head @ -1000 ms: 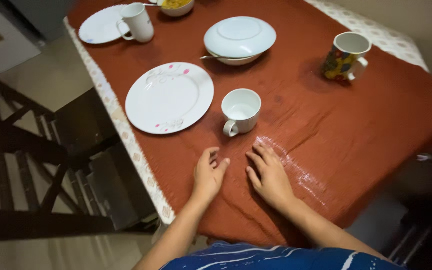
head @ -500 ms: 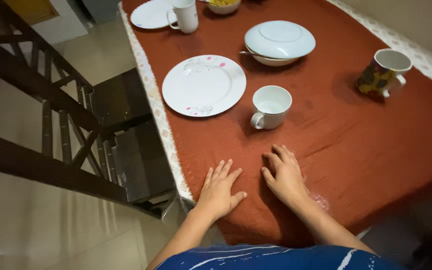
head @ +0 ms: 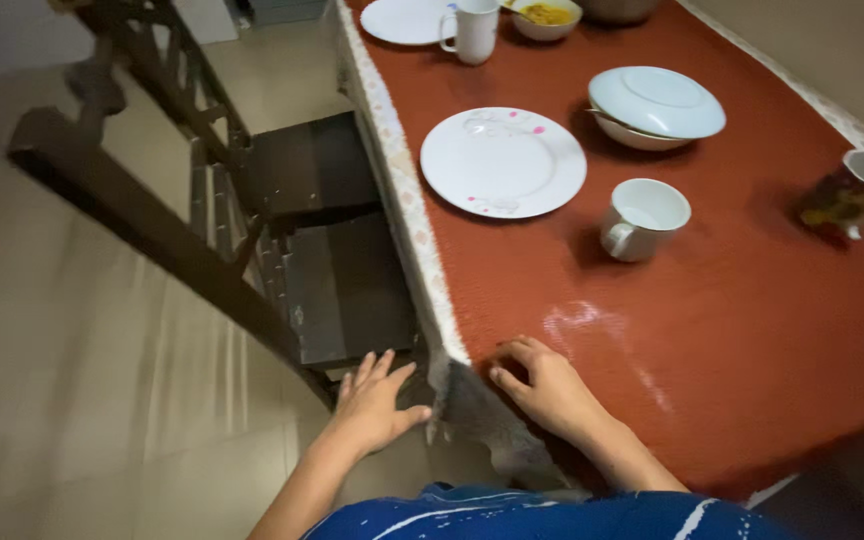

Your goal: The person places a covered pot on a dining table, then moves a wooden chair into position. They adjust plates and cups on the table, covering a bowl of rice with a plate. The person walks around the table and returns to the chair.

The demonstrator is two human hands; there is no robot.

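Note:
My right hand [head: 544, 385] lies on the rust-red tablecloth [head: 732, 330] at the table's near left corner, fingers bent and pressing on the cloth close to its edge. My left hand [head: 374, 402] is off the table, fingers spread and holding nothing. It hovers beside the hanging corner of the cloth and just in front of the dark chair seat [head: 347, 285]. A white mug [head: 642, 218] and a white plate [head: 502, 160] stand further in on the table, out of reach of both hands.
A bowl covered by an upturned plate [head: 657, 105] and a patterned mug [head: 852, 195] stand to the right. At the far end are another plate [head: 407, 20], a white mug [head: 472, 30] and a bowl of yellow food [head: 547, 15]. Dark wooden chairs [head: 132, 200] stand on the tiled floor at left.
The view has swung left and nearer. My left hand slid off the tabletop to beside the corner; my right hand moved left to the cloth's corner edge.

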